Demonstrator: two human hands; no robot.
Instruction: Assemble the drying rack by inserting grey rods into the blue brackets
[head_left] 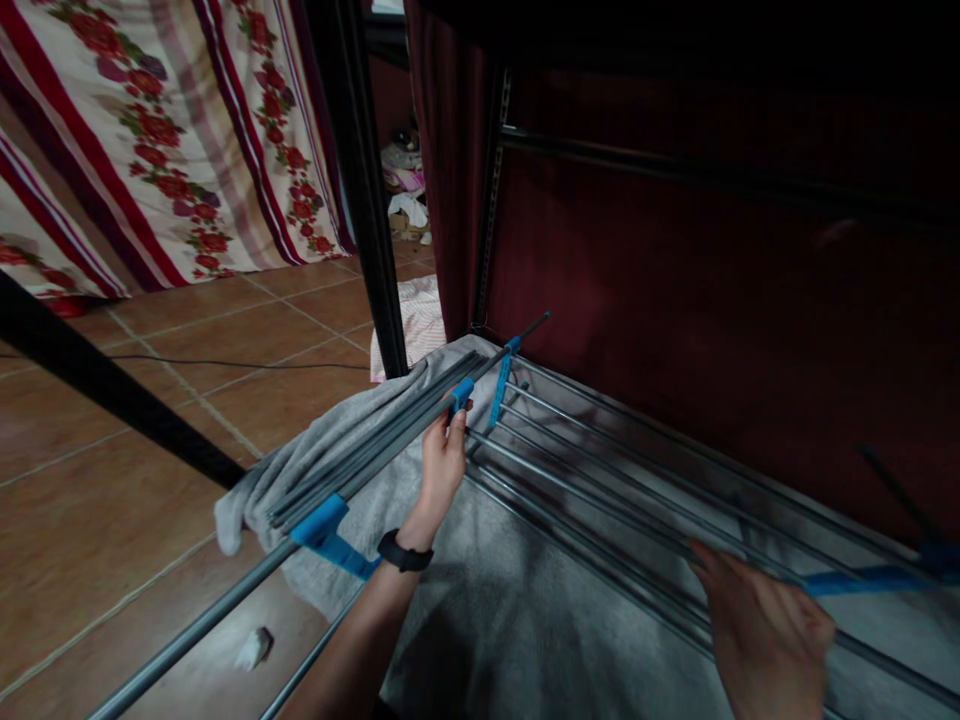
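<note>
Gripping a blue clip (462,393) with our left hand (444,450), we have the thumb on the near side and the fingers curled behind, closed with little gap. Our right hand (772,625), a little blurred, is closed over a metal rail (892,669) toward the lower right; its fingertips are hidden from us.

Between our hands stretches the drying rack (585,491), its parallel rails slanting down to the right above a grey blanket (540,640). A blue crosspiece (501,390) joins them just beyond our left hand, and a second blue bracket (862,579) sits past our right. Left of our left hand, we see a bundle of thin rods (375,437) beside a thicker tube (187,632), which runs through a blue holder (322,525) up to the clip.

We wear a black watch (405,551) on the left wrist. Dark posts (367,200) frame the blanket, with a dark red panel (637,300) behind. On the tiled floor (112,540) we see a crumpled white scrap (254,648) and a thin cable (225,362), near a flowered curtain (161,140).
</note>
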